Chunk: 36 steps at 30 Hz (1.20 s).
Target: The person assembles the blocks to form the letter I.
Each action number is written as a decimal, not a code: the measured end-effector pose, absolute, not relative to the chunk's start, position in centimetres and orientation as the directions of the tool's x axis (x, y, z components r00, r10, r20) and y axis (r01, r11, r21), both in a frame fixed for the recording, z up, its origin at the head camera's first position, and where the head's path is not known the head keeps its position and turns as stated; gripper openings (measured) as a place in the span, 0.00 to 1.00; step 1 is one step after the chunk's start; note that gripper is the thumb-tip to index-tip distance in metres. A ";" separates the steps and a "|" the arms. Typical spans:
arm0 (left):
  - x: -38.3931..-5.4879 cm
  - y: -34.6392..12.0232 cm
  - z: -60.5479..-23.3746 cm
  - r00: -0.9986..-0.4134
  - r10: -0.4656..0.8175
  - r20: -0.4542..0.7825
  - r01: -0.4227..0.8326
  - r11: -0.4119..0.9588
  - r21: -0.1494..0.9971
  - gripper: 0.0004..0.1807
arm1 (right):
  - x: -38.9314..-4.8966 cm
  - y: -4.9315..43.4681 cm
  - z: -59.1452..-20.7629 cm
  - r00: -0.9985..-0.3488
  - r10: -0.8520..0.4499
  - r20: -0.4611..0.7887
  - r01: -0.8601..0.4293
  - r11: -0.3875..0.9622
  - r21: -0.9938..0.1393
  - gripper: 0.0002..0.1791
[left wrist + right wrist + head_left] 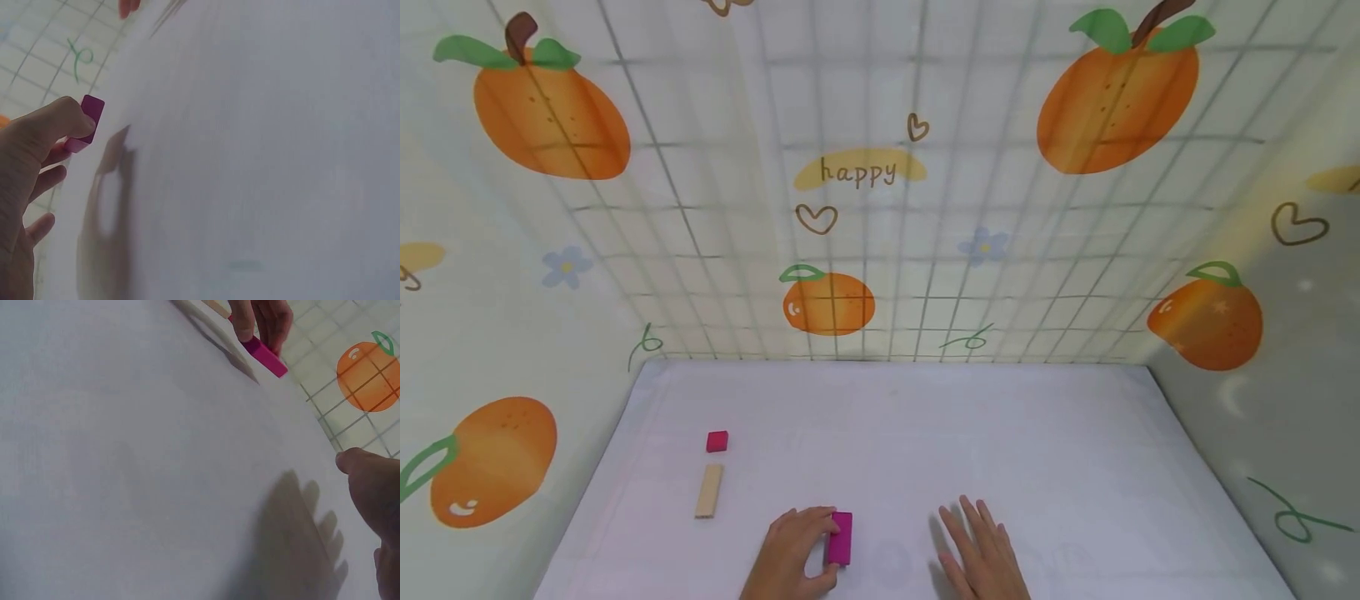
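Note:
My left hand [792, 550] pinches a magenta rectangular block [842, 540] between thumb and fingers, near the front middle of the white table. In the left wrist view the same block [92, 116] tilts in the grip, and a shadow falls on the surface beside it. To the right, my right hand [983, 554] is held with fingers spread and straight, holding nothing. The right wrist view shows its thumb side and its shadow on the table; most of its fingers are out of sight there.
A pale wooden plank [709, 492] lies left of my left hand. Beyond it sits a small red block [717, 442]. The white table [925, 433] is bounded at the back and sides by a curtain [880, 250] printed with oranges and grid lines.

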<state>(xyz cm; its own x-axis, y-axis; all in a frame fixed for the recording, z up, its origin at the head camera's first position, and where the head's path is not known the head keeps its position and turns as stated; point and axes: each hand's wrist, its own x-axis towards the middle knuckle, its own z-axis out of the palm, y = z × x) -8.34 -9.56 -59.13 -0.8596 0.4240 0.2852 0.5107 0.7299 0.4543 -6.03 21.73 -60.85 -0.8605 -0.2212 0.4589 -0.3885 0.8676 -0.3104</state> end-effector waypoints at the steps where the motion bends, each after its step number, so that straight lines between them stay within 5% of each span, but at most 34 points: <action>1: -8.4 -9.3 -59.1 -0.854 0.430 0.293 0.520 0.726 0.450 0.20 | -6.0 21.6 -60.8 -0.862 -0.220 0.457 -0.387 0.869 -0.310 0.29; 22: -8.3 -6.2 -60.0 -0.829 0.461 0.315 0.558 0.698 0.449 0.20 | -5.9 20.7 -60.9 -0.870 -0.229 0.437 -0.384 0.870 -0.310 0.30; 31: -8.2 -4.4 -60.7 -0.761 0.466 0.451 0.631 0.694 0.347 0.22 | -5.8 20.2 -60.6 -0.886 -0.228 0.404 -0.361 0.887 -0.290 0.32; 36: -8.0 -3.6 -61.0 -0.763 0.483 0.430 0.631 0.700 0.334 0.21 | -5.8 20.0 -60.7 -0.880 -0.241 0.409 -0.372 0.885 -0.280 0.34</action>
